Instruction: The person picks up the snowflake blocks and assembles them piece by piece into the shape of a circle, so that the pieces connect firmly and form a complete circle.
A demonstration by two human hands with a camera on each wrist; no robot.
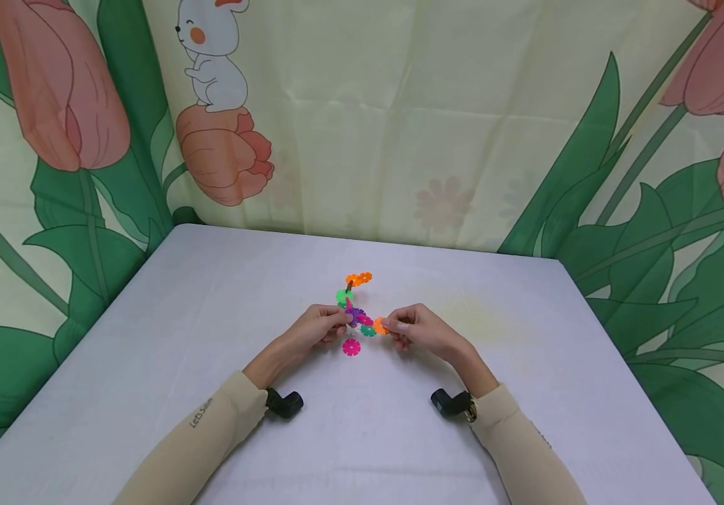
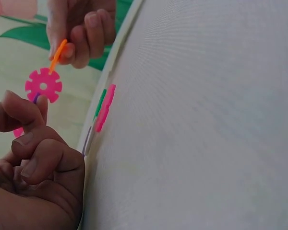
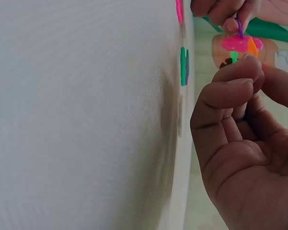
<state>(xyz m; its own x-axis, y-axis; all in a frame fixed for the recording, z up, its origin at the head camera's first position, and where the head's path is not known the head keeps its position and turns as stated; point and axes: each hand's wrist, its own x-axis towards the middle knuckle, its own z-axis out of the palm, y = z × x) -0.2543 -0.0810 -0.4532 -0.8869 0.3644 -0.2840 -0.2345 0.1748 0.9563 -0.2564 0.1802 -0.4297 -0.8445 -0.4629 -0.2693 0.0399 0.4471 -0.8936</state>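
Both hands hold small notched plastic discs over the middle of the table. My left hand pinches a purple disc between thumb and fingertips. An orange disc is pinched by my right hand. Between the hands, in the left wrist view, a pink disc meets the orange disc at its upper rim and the purple one at its lower rim. Beyond the left fingertips, a light green disc, a dark brown disc and orange discs run away in a chain.
Loose on the white-covered table lie a pink disc and a teal disc, just below the hands. A pale disc beside them shows only in part. Behind the table's far edge hangs a printed curtain with tulips and a rabbit.
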